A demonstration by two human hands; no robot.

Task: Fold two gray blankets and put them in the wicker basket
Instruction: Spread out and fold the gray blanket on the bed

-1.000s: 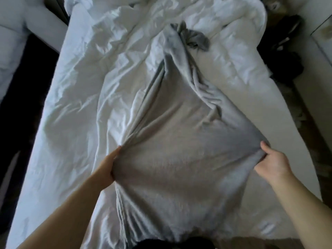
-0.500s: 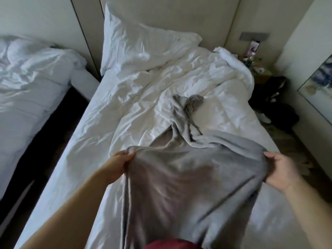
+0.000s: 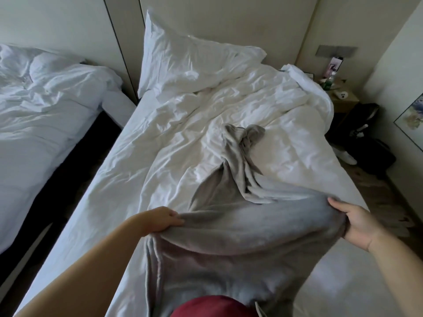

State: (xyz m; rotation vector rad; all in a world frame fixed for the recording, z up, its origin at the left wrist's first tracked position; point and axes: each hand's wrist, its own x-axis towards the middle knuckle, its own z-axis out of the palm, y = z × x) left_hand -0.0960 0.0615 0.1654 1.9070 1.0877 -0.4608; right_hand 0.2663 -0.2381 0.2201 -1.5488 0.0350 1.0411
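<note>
A gray blanket [image 3: 242, 234] lies stretched over the white bed, its near part lifted between my hands and its far end bunched into a twisted knot near the bed's middle. My left hand [image 3: 160, 219] grips the blanket's left edge with curled fingers. My right hand [image 3: 352, 223] grips the right edge, thumb on top. The stretch between my hands sags and hangs down toward my body. No second blanket and no wicker basket are in view.
The bed [image 3: 128, 184] carries a crumpled white duvet [image 3: 263, 106] and a pillow [image 3: 192, 62] at the headboard. A second white bed [image 3: 41, 110] stands left across a dark gap. A nightstand [image 3: 341, 97] and dark bags [image 3: 366, 145] are at the right.
My hands have raised the blanket's near edge off the bed and moved it forward. My view has tilted up, and the pillow, the wall and the second bed have come into sight.
</note>
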